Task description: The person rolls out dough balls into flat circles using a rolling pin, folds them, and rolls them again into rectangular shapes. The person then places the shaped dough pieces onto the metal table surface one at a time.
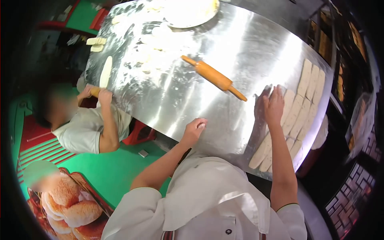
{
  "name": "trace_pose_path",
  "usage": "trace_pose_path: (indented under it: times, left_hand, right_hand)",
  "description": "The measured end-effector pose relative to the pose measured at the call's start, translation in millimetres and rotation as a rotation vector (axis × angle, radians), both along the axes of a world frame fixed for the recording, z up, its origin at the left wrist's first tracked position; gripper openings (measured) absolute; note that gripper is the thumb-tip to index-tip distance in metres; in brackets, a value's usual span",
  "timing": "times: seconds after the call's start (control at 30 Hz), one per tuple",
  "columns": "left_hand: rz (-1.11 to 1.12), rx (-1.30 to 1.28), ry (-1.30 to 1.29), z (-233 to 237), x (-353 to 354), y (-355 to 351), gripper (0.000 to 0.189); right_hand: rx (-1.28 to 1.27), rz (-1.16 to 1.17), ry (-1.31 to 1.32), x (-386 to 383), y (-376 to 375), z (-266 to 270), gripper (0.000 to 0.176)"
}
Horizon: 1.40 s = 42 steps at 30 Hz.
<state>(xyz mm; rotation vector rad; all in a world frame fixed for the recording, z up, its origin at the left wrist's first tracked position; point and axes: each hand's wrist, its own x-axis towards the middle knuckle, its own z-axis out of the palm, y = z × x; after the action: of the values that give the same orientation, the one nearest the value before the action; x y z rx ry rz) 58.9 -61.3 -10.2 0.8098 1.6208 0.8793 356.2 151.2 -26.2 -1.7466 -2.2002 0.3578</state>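
Note:
My right hand (274,106) is over the steel table with its fingers stretched out, beside rows of long dough strips (298,108). The pale strips lie side by side along the table's right edge, and my forearm hides part of them. My left hand (194,131) is curled closed above the near edge of the table, with some white on its fingertips. Whether anything is inside it is hidden. Beyond both hands, a wooden rolling pin (214,76) lies slantwise on the metal, touched by neither.
The steel table (224,132) is dusted with flour at the far left, around several dough pieces and a large round pan (192,16). At the left edge a co-worker (96,124) grips a rolling pin (95,92) by a flat dough strip (106,72). Dark racks (340,60) stand right.

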Motion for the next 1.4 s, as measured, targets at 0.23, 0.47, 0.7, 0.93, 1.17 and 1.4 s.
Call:
trace_pose_path:
  times: [0.23, 0.47, 0.7, 0.93, 1.17, 1.4]
  left_hand:
    - [0.360, 0.184, 0.595, -2.1, -170.3, 56.8, 0.049]
    - [0.150, 0.119, 1.082, -1.2, -292.6, 139.8, 0.061]
    - [0.021, 0.113, 0.868, 22.0, -250.3, 103.1, 0.052]
    - [-0.173, 0.315, 0.885, 9.6, -229.7, 57.7, 0.053]
    - [0.008, 0.189, 0.847, 7.3, -229.2, 85.5, 0.044]
    - [-0.491, 0.318, 0.774, 11.1, -160.8, 89.4, 0.040]
  right_hand:
    - [-0.409, 0.178, -0.059, -115.2, -27.1, 14.4, 0.028]
    - [-0.633, 0.107, -0.202, -89.1, -76.2, 24.2, 0.030]
    - [-0.630, -0.034, -0.250, -78.7, -106.0, 17.1, 0.033]
    - [-0.627, -0.065, -0.238, -83.8, -105.4, 14.2, 0.037]
    - [-0.702, -0.122, -0.319, -90.5, -101.2, 15.9, 0.036]
    - [-0.696, -0.094, -0.273, -90.3, -99.2, 15.0, 0.035]
